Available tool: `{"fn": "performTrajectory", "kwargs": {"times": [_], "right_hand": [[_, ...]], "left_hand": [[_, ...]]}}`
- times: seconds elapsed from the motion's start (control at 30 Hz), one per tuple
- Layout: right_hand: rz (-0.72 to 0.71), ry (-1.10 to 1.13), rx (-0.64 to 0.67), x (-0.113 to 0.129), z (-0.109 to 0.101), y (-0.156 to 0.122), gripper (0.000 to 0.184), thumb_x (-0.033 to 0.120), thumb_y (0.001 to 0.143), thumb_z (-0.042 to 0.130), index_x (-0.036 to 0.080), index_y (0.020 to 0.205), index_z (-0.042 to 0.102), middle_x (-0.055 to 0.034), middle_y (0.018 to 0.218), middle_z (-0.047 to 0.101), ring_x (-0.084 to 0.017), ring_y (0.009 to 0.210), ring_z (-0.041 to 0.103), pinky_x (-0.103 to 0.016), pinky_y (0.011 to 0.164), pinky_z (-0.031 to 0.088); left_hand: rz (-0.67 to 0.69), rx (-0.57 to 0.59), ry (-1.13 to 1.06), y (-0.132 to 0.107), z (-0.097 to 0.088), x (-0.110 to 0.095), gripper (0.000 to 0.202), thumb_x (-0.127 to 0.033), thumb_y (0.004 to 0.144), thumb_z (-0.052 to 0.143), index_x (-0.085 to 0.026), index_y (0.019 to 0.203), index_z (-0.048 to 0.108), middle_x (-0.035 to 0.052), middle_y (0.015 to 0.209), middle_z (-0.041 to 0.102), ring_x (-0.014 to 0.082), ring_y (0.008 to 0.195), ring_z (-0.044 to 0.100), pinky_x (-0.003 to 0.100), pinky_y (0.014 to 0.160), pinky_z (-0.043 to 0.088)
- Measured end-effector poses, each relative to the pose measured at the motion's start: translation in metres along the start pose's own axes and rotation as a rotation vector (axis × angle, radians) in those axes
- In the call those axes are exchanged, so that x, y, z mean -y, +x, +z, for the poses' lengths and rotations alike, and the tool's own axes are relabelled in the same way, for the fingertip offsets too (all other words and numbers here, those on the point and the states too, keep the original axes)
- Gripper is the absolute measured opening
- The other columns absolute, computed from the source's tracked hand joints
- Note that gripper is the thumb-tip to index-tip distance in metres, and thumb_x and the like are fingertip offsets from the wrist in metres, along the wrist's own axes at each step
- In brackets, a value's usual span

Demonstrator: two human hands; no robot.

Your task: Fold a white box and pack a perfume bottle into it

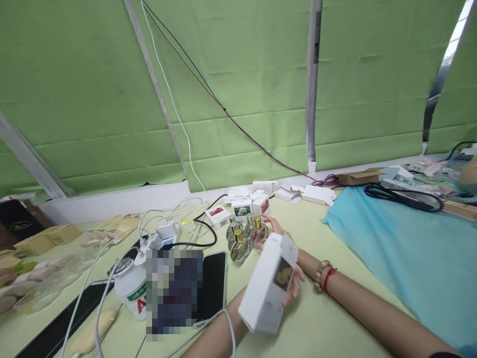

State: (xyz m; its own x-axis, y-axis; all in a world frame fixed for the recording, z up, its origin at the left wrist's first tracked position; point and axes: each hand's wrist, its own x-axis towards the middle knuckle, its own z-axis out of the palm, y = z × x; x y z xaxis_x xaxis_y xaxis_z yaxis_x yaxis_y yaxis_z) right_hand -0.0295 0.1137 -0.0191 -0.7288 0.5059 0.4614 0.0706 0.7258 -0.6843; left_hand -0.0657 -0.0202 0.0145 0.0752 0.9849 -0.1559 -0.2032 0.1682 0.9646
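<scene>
My left hand (293, 287) is closed around a white box (263, 286) with a small golden-brown picture on its side. The box is tilted and hides most of that hand. Behind it, my right hand (278, 229) reaches to a reddish glass perfume bottle (260, 234) with a gold cap. Its fingers are apart beside that bottle; whether they touch it I cannot tell. More gold-capped perfume bottles (240, 250) stand close by on the left. A beaded bracelet (319, 276) and a red cord (328, 279) circle my right wrist.
Small white boxes (242, 209) lie behind the bottles. At left are a phone (212, 283), a white jar (130, 286) and tangled cables (167, 228). Blue sheeting (402, 248) covers the table's right side. A green curtain (242, 99) hangs behind. One white cable crosses my left forearm.
</scene>
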Motion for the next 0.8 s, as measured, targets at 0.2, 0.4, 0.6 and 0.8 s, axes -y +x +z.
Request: {"fn": "performTrajectory", "kwargs": {"times": [0.2,0.4,0.6,0.8], "right_hand": [[0.06,-0.014,-0.17,0.003,0.022,0.021,0.046,0.053,0.071,0.06,0.017,0.1,0.057,0.0001,0.098,0.058,-0.006,0.064,0.049,-0.019,0.062,0.038],[0.106,-0.06,-0.21,0.001,0.021,0.036,0.042,0.054,0.073,0.058,0.016,0.09,0.06,0.0001,0.091,0.059,-0.007,0.066,0.05,-0.019,0.062,0.035],[-0.343,-0.204,-0.301,0.031,-0.015,0.051,0.049,0.049,0.067,0.07,0.014,0.099,0.059,-0.0041,0.09,0.057,-0.011,0.081,0.053,-0.022,0.075,0.038],[-0.584,-0.119,0.297,0.067,-0.018,0.044,0.039,0.039,0.081,0.062,0.021,0.116,0.056,-0.0036,0.12,0.05,-0.013,0.108,0.051,-0.024,0.087,0.042]], "left_hand": [[-0.371,0.345,-0.191,0.002,0.018,0.021,0.068,-0.071,0.074,0.03,-0.01,0.072,0.061,0.0086,0.055,0.055,0.0141,0.038,0.047,0.025,0.036,0.026],[-0.35,0.159,-0.322,-0.011,0.025,0.017,0.053,-0.058,0.08,0.042,-0.009,0.084,0.06,0.0076,0.066,0.058,0.0126,0.051,0.049,0.023,0.05,0.031],[-0.127,-0.005,-0.364,-0.008,0.017,0.022,0.041,-0.048,0.07,0.069,-0.015,0.074,0.045,-0.0016,0.065,0.046,0.0075,0.055,0.041,0.019,0.055,0.029],[-0.143,0.045,-0.304,-0.012,0.02,0.019,0.053,-0.05,0.055,0.079,-0.014,0.073,0.044,-0.0035,0.067,0.041,0.0048,0.054,0.035,0.018,0.054,0.026]]}}
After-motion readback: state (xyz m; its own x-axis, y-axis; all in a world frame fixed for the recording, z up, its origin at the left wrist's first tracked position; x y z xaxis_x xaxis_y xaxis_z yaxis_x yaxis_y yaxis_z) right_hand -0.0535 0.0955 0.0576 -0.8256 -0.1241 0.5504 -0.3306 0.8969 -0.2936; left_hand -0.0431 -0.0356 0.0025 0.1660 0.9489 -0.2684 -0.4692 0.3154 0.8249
